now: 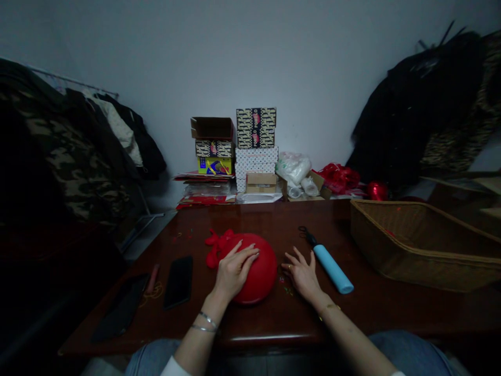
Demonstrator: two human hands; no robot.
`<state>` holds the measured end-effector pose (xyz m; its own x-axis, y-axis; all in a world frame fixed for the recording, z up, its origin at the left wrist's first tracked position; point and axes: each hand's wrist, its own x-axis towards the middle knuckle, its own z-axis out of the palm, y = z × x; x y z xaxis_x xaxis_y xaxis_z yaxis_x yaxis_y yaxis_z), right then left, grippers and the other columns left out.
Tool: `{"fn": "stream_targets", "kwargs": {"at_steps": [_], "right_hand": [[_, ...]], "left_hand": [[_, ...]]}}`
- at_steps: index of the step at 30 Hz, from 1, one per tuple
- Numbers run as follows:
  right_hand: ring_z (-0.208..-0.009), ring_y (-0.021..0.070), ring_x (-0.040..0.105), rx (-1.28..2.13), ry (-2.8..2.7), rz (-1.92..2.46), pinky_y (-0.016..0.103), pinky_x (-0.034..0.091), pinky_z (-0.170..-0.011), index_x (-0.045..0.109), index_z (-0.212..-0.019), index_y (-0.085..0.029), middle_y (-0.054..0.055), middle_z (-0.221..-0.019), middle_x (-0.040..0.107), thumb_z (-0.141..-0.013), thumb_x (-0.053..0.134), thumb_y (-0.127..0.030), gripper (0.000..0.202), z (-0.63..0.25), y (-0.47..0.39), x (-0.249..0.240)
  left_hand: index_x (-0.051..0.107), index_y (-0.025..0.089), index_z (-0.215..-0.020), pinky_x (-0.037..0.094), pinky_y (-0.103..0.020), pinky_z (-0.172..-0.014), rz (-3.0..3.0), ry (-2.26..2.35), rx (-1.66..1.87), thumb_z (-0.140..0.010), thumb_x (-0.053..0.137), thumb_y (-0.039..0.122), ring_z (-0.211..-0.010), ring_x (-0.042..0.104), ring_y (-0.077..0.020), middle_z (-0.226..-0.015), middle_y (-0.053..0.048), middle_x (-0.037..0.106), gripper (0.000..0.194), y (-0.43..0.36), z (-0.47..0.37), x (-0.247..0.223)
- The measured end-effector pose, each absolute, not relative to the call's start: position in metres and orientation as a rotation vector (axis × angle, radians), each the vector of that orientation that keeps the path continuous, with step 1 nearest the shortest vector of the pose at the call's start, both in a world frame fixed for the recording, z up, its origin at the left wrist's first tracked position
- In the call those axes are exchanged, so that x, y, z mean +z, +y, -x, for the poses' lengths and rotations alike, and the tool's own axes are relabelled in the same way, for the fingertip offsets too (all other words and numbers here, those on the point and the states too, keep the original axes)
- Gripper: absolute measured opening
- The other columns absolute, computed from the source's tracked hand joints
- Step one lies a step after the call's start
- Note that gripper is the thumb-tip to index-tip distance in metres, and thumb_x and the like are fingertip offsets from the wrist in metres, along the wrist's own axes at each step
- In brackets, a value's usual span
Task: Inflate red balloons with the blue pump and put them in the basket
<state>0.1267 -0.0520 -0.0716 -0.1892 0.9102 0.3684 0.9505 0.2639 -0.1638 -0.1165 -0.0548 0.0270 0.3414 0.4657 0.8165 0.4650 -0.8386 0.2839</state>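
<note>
On the dark wooden table [223, 326] lies a round, inflated red balloon [262, 271]. My left hand [236, 266] rests on top of it with fingers stretched out over its surface. Several limp red balloons [213, 253] lie against its far left side. To the right, my right hand [301, 272] hovers at or just above the tabletop, fingers spread and holding nothing that I can see. Small coloured rubber bands [287, 290] lie between the balloon and this hand. A light blue hand balloon pump [332, 267] with a black nozzle lies just beyond my right hand.
A wicker basket [410, 256] stands on the right. Left of the balloon are a black phone [178, 282], a dark flat case [123, 305] and loose rubber bands [154, 292]. Stacked boxes [256, 128] and plastic bags [295, 167] line the wall; clothes hang on both sides.
</note>
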Motion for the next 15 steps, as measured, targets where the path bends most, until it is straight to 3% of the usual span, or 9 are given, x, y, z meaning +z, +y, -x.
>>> {"fn": "stream_targets", "kwargs": {"at_steps": [11,15], "right_hand": [[-0.129,0.0298,0.032,-0.104,-2.108,1.742,0.064,-0.006,-0.100,0.068,-0.094,-0.032,0.001,-0.122,0.059,-0.086,0.046,-0.031,0.024,-0.145,-0.068,-0.083],[-0.128,0.0291,0.034,-0.119,-2.102,1.704,0.061,-0.007,-0.103,0.069,-0.090,-0.030,0.002,-0.120,0.060,-0.086,0.045,-0.028,0.025,-0.141,-0.069,-0.085]], "left_hand": [[0.064,0.021,-0.104,0.044,-0.045,-0.100,-2.592,0.884,1.559,-0.084,0.054,0.013,-0.096,0.065,-0.0189,-0.100,-0.002,0.070,0.024,-0.056,0.115,0.026],[0.064,0.021,-0.103,0.044,-0.044,-0.100,-2.595,0.876,1.565,-0.084,0.054,0.012,-0.095,0.065,-0.0183,-0.098,-0.002,0.071,0.023,-0.056,0.114,0.027]]}}
